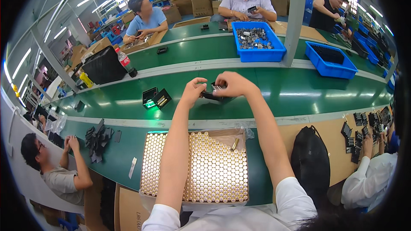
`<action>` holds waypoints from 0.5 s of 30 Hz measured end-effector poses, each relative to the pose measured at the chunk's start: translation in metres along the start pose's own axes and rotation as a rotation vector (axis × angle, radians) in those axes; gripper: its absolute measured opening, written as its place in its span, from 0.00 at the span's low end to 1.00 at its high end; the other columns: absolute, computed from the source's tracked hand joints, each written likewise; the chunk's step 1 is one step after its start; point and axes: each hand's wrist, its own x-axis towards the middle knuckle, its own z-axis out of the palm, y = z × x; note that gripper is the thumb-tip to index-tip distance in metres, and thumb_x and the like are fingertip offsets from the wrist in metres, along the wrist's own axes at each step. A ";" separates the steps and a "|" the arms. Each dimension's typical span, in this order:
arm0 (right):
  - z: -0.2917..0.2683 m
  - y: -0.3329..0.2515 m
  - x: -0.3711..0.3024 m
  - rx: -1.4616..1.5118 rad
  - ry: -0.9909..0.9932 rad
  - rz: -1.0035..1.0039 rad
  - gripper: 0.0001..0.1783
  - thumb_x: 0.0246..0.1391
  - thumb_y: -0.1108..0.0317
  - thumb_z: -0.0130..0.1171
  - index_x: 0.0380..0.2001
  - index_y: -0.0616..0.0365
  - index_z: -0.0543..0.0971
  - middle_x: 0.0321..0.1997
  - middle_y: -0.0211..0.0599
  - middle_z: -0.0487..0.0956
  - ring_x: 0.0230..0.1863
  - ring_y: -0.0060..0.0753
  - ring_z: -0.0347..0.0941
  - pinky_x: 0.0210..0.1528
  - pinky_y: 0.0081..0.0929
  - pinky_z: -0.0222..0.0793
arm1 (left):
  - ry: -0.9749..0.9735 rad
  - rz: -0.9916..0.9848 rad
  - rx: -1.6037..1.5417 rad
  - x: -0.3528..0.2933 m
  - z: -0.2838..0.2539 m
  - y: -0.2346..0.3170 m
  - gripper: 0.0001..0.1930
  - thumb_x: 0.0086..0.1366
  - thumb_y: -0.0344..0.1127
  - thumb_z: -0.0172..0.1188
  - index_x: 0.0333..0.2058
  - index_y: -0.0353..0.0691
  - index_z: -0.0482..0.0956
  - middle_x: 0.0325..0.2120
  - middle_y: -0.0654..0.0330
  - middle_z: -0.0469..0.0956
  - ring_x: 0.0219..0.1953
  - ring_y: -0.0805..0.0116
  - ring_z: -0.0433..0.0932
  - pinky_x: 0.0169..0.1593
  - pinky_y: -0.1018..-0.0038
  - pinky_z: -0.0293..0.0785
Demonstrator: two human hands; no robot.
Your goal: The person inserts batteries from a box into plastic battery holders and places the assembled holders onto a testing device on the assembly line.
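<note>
- Case (210,96), small and black, sits at the centre of the frame.
- Left hand (195,90) grips its left end, fingers curled.
- Right hand (235,84) bends over its right side; cannot tell its exact grip.
- Batteries (218,169) fill a box (225,137), lower centre.

We see a plain white shirt (233,219) on the wearer, its front gathered in soft, greyish folds. We note two short sleeves of the same white: the left sleeve (162,219) shows as a narrow cuff, while the right sleeve (295,197) is loose and creased. Below the hems we find both forearms bare, as are the left hand (195,90) and right hand (235,84). Dark, blurred strands (319,223) near the lower edge look to us like hair, though we cannot be sure.
</note>
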 end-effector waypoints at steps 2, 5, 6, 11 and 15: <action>0.007 -0.019 -0.009 -0.114 -0.159 -0.193 0.18 0.46 0.60 0.71 0.39 0.58 0.86 0.35 0.43 0.86 0.33 0.42 0.80 0.40 0.34 0.77 | 0.042 -0.047 -0.048 -0.001 -0.005 -0.005 0.12 0.70 0.29 0.61 0.50 0.37 0.80 0.29 0.65 0.80 0.27 0.74 0.73 0.34 0.81 0.71; 0.022 -0.008 -0.005 -0.195 -0.125 -0.149 0.15 0.47 0.64 0.70 0.38 0.59 0.85 0.34 0.42 0.85 0.33 0.43 0.79 0.40 0.34 0.76 | 0.093 0.122 0.014 0.000 0.012 -0.007 0.11 0.69 0.31 0.62 0.48 0.36 0.81 0.29 0.65 0.81 0.26 0.75 0.73 0.33 0.81 0.71; 0.025 -0.004 -0.001 -0.237 -0.100 -0.135 0.14 0.47 0.66 0.70 0.37 0.60 0.85 0.34 0.41 0.85 0.33 0.43 0.79 0.39 0.34 0.76 | 0.119 0.216 0.053 0.002 0.016 -0.003 0.10 0.69 0.32 0.63 0.47 0.36 0.82 0.29 0.64 0.81 0.26 0.75 0.73 0.33 0.81 0.71; 0.020 -0.004 -0.006 -0.091 0.042 -0.128 0.09 0.49 0.71 0.65 0.34 0.60 0.83 0.33 0.39 0.85 0.32 0.46 0.78 0.37 0.36 0.76 | 0.054 0.272 0.297 -0.012 0.024 0.006 0.11 0.68 0.36 0.65 0.41 0.34 0.85 0.27 0.63 0.81 0.26 0.75 0.72 0.32 0.79 0.71; 0.013 -0.043 -0.012 -0.211 0.177 -0.193 0.07 0.48 0.72 0.63 0.32 0.60 0.84 0.31 0.38 0.85 0.31 0.48 0.78 0.35 0.37 0.76 | 0.117 0.219 0.405 -0.014 0.022 0.015 0.13 0.67 0.39 0.66 0.38 0.33 0.86 0.26 0.62 0.81 0.25 0.74 0.72 0.32 0.78 0.71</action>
